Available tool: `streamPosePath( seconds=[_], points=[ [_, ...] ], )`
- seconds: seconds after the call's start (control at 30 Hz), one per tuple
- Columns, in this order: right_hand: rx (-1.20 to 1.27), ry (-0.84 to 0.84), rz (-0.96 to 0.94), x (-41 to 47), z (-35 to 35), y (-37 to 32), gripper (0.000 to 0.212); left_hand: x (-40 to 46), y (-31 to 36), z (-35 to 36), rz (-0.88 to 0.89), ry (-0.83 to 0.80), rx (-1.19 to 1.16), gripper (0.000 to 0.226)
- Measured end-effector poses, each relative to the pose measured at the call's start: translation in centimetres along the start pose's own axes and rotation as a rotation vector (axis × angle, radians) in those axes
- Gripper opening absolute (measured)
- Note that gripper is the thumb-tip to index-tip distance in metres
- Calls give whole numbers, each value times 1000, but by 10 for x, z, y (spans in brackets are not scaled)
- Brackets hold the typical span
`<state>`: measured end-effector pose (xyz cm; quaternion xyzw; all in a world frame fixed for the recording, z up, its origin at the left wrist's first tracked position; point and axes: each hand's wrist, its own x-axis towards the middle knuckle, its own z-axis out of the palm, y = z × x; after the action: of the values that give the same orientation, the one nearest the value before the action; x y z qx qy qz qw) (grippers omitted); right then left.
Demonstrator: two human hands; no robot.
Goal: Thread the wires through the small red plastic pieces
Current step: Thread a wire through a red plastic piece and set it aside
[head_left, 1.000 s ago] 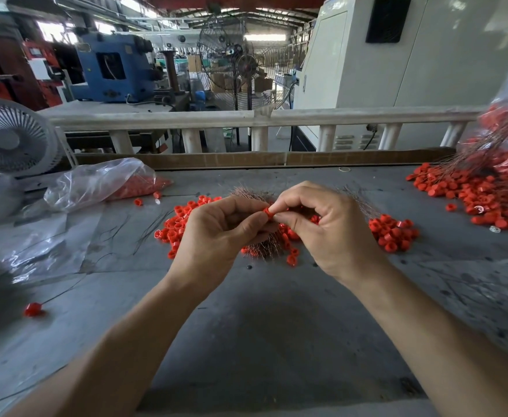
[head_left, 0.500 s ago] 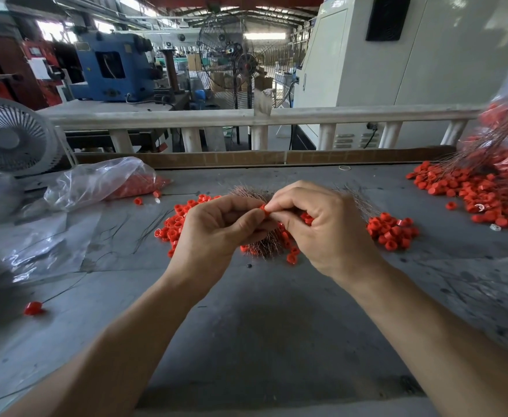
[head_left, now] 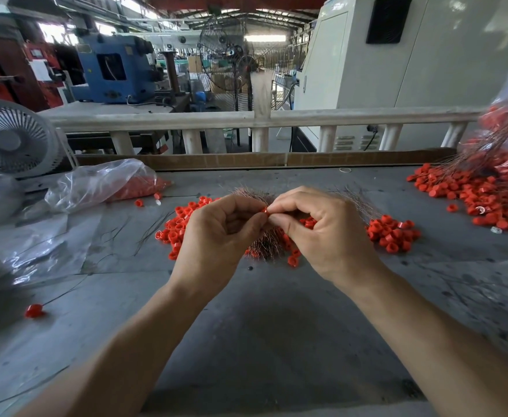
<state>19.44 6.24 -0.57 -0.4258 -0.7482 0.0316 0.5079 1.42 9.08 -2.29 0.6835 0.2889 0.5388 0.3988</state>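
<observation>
Both hands' grips, left hand point(head_left: 216, 236) and right hand point(head_left: 328, 233), pinching one red piece point(head_left: 265, 210) (wire indiscernible)

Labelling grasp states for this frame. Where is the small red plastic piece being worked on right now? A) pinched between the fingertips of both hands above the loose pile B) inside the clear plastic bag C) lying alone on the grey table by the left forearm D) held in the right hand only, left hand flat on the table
A: the small red plastic piece sits where the left hand and right hand meet, fingertips of both curled onto it, above the loose red pile.

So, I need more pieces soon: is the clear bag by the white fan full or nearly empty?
Nearly empty: the clear bag lies flattened, red pieces only at one end.
</observation>
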Motion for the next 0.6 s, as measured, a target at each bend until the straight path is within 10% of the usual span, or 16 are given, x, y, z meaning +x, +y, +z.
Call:
streamPosePath(
  seconds=[0.6],
  points=[
    [-434,131,-115,-3,23,-12,6,0,0,5,-244,63,-235,9]
  ],
)
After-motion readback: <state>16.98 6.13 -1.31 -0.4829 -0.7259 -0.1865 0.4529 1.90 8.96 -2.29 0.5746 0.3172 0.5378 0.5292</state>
